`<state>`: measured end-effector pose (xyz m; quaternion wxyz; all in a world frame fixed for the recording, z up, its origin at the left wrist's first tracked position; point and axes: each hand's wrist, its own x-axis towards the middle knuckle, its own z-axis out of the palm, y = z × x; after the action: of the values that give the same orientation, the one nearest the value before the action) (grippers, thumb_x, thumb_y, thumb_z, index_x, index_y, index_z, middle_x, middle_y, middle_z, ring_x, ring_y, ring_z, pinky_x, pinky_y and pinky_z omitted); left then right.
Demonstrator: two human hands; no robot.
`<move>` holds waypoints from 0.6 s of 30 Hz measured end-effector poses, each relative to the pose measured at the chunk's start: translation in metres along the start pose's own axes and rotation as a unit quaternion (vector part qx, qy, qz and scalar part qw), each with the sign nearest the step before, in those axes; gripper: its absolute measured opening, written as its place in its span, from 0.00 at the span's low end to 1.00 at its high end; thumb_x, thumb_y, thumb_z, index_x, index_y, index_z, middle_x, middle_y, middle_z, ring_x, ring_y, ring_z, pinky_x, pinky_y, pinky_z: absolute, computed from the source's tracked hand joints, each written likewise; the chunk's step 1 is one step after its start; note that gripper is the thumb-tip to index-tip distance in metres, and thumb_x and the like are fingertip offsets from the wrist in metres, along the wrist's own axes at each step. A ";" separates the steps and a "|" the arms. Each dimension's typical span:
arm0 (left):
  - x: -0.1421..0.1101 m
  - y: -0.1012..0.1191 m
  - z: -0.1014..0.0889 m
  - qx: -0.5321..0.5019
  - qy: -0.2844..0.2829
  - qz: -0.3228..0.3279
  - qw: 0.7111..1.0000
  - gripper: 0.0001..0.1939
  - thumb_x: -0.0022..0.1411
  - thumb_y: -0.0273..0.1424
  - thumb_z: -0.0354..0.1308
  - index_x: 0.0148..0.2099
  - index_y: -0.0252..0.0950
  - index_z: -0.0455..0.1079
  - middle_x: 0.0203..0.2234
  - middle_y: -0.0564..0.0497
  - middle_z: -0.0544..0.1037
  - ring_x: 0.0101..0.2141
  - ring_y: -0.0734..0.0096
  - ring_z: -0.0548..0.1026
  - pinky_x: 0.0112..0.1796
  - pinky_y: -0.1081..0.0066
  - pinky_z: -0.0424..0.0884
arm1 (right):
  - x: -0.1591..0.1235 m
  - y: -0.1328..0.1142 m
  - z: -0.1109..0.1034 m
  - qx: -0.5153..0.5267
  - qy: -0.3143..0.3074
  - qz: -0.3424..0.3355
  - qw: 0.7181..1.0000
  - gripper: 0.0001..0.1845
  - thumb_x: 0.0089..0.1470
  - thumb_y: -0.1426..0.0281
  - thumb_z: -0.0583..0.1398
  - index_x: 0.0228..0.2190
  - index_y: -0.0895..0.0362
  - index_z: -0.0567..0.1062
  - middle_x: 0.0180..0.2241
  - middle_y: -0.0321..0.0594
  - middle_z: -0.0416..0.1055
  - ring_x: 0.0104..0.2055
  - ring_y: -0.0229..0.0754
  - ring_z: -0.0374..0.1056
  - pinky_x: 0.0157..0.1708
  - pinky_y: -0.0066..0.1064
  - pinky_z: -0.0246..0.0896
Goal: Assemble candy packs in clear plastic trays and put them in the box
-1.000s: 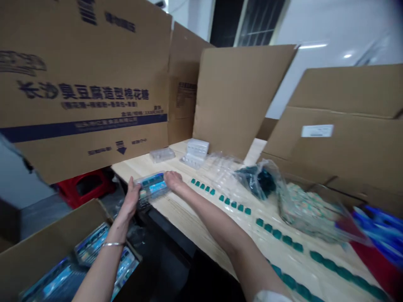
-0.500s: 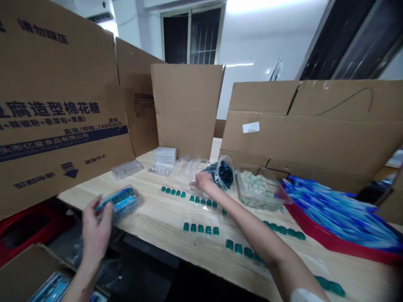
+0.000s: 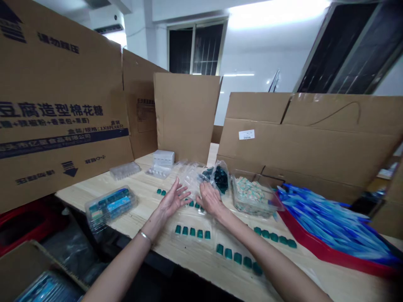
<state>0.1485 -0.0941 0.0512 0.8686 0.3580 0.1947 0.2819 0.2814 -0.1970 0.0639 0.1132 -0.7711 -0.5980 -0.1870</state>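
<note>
My left hand (image 3: 173, 200), a bracelet on its wrist, is palm up over the table with fingers spread and nothing in it. Close by on the right, my right hand (image 3: 210, 199) bends its fingers down over a row of small green pieces (image 3: 191, 203); whatever those fingers hold, if anything, is hidden. Just behind it lies a clear plastic bag of dark green pieces (image 3: 221, 179), with crumpled clear plastic (image 3: 188, 176) to its left. Nearer me, another row of green pieces (image 3: 192, 232) sits in a clear tray. A clear pack with blue contents (image 3: 111, 205) rests at the table's left edge.
A clear tub of pale pieces (image 3: 250, 191) stands beside a red tray (image 3: 310, 241) heaped with blue sachets (image 3: 327, 218). Clear trays (image 3: 125, 170) lie at the back left. Cardboard panels (image 3: 187, 117) wall the table (image 3: 146, 218). A carton (image 3: 22, 262) with packs sits below left.
My left hand has let go of the blue pack and moved right to the middle. My right hand has come from the bag toward me, over the green row. The view has shifted slightly.
</note>
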 end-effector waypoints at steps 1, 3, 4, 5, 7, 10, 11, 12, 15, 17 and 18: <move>0.003 0.002 0.004 -0.010 -0.023 -0.011 1.000 0.22 0.53 0.47 0.58 0.42 0.35 0.64 0.41 0.43 0.72 0.38 0.61 0.75 0.41 0.52 0.72 | -0.010 0.001 -0.004 -0.019 0.014 -0.015 1.000 0.15 0.52 0.71 0.55 0.42 0.63 0.67 0.45 0.53 0.67 0.50 0.50 0.61 0.44 0.36 0.60; 0.006 0.001 0.013 0.000 -0.068 -0.017 0.998 0.20 0.55 0.44 0.58 0.42 0.34 0.65 0.41 0.43 0.73 0.39 0.60 0.75 0.41 0.53 0.73 | -0.029 0.004 -0.013 -0.050 0.033 -0.040 0.997 0.11 0.53 0.73 0.55 0.40 0.62 0.68 0.41 0.50 0.68 0.46 0.49 0.63 0.42 0.36 0.61; 0.008 -0.002 0.018 0.016 -0.090 -0.016 0.996 0.18 0.55 0.41 0.59 0.42 0.34 0.66 0.41 0.42 0.74 0.40 0.59 0.76 0.40 0.54 0.73 | -0.037 0.005 -0.017 -0.063 0.035 -0.049 0.996 0.08 0.53 0.74 0.54 0.37 0.61 0.68 0.38 0.49 0.69 0.43 0.48 0.64 0.40 0.36 0.61; 0.009 -0.006 0.024 0.035 -0.111 -0.014 0.993 0.16 0.55 0.38 0.60 0.42 0.33 0.67 0.42 0.42 0.74 0.40 0.58 0.76 0.40 0.56 0.73 | -0.045 0.008 -0.022 -0.075 0.034 -0.055 0.995 0.06 0.53 0.75 0.54 0.35 0.60 0.68 0.36 0.47 0.69 0.41 0.48 0.64 0.39 0.35 0.61; 0.011 -0.017 0.035 0.066 -0.146 -0.007 0.987 0.15 0.55 0.33 0.61 0.44 0.32 0.69 0.42 0.40 0.75 0.40 0.58 0.76 0.39 0.58 0.74 | -0.060 0.015 -0.029 -0.092 0.033 -0.055 0.994 0.05 0.53 0.76 0.53 0.34 0.59 0.68 0.34 0.46 0.68 0.39 0.48 0.64 0.36 0.35 0.62; 0.016 -0.034 0.051 0.075 -0.187 -0.014 0.979 0.16 0.57 0.31 0.59 0.47 0.32 0.69 0.44 0.39 0.75 0.39 0.60 0.76 0.38 0.61 0.75 | -0.081 0.033 -0.039 -0.087 0.043 -0.033 0.995 0.05 0.55 0.73 0.54 0.33 0.59 0.69 0.35 0.47 0.68 0.39 0.48 0.64 0.37 0.36 0.62; 0.018 -0.038 0.056 0.071 -0.197 -0.021 0.978 0.16 0.57 0.31 0.58 0.48 0.32 0.69 0.44 0.39 0.75 0.39 0.62 0.76 0.38 0.63 0.75 | -0.089 0.041 -0.043 -0.074 0.054 -0.021 0.996 0.06 0.55 0.70 0.55 0.34 0.59 0.69 0.36 0.47 0.68 0.40 0.48 0.64 0.38 0.36 0.62; 0.020 -0.043 0.060 0.067 -0.206 -0.027 0.976 0.16 0.58 0.30 0.58 0.49 0.32 0.69 0.44 0.40 0.75 0.39 0.63 0.76 0.37 0.65 0.75 | -0.096 0.050 -0.048 -0.057 0.071 -0.007 0.996 0.09 0.55 0.68 0.55 0.36 0.60 0.69 0.37 0.48 0.67 0.41 0.48 0.63 0.39 0.37 0.62; 0.026 -0.053 0.071 0.064 -0.223 -0.042 0.972 0.17 0.58 0.30 0.57 0.50 0.33 0.68 0.44 0.42 0.75 0.38 0.66 0.76 0.37 0.67 0.75 | -0.117 0.081 -0.065 -0.013 0.147 0.069 0.987 0.16 0.57 0.64 0.54 0.42 0.61 0.68 0.42 0.51 0.66 0.46 0.49 0.62 0.44 0.38 0.61; 0.027 -0.059 0.078 0.071 -0.237 -0.051 0.968 0.17 0.59 0.30 0.57 0.51 0.34 0.68 0.43 0.42 0.75 0.38 0.65 0.76 0.37 0.66 0.75 | -0.124 0.104 -0.077 0.012 0.191 0.112 0.975 0.17 0.59 0.64 0.52 0.45 0.61 0.68 0.45 0.51 0.67 0.48 0.49 0.61 0.48 0.40 0.58; 0.027 -0.062 0.082 0.076 -0.246 -0.057 0.965 0.17 0.59 0.31 0.57 0.51 0.34 0.68 0.43 0.42 0.74 0.39 0.64 0.76 0.39 0.64 0.75 | -0.126 0.114 -0.082 0.030 0.201 0.121 0.972 0.17 0.59 0.64 0.52 0.46 0.60 0.68 0.45 0.50 0.67 0.48 0.48 0.61 0.48 0.41 0.57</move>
<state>0.2349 -0.1551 0.0572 0.8747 0.4694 0.0160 0.1197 0.3515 -0.3699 0.0904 0.2754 -0.7809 -0.4705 -0.3049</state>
